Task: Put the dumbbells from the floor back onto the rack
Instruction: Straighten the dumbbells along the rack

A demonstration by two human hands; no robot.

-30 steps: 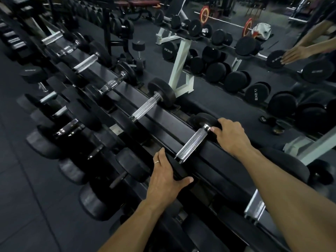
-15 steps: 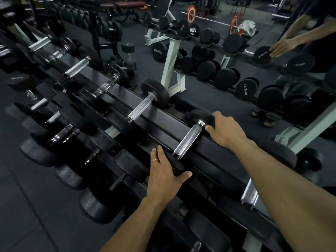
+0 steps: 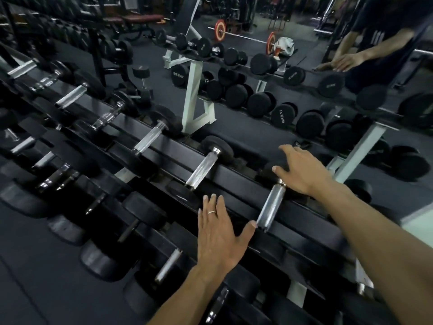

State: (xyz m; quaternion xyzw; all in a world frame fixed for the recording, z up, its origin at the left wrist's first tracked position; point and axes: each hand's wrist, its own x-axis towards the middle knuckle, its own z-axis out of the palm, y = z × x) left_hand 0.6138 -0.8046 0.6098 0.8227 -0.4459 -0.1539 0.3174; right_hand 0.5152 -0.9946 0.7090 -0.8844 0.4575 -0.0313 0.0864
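left hand (image 3: 219, 233): spread flat | right hand (image 3: 302, 171): fingers draped over dumbbell (image 3: 271, 205)

- Left hand (image 3: 218, 233), lower centre of the frame: bare, with a plain pale band ring (image 3: 212, 212) on one finger.
- Right hand (image 3: 302, 170), right of centre: bare, nothing worn.
- Both forearms bare as far as the bottom and lower right edges; no sleeves show.

Single head-worn wide-angle view, looking forward and down from close above the dumbbell rack (image 3: 234, 177), rack running diagonally across frame, mirror (image 3: 304, 73) facing the camera behind it.
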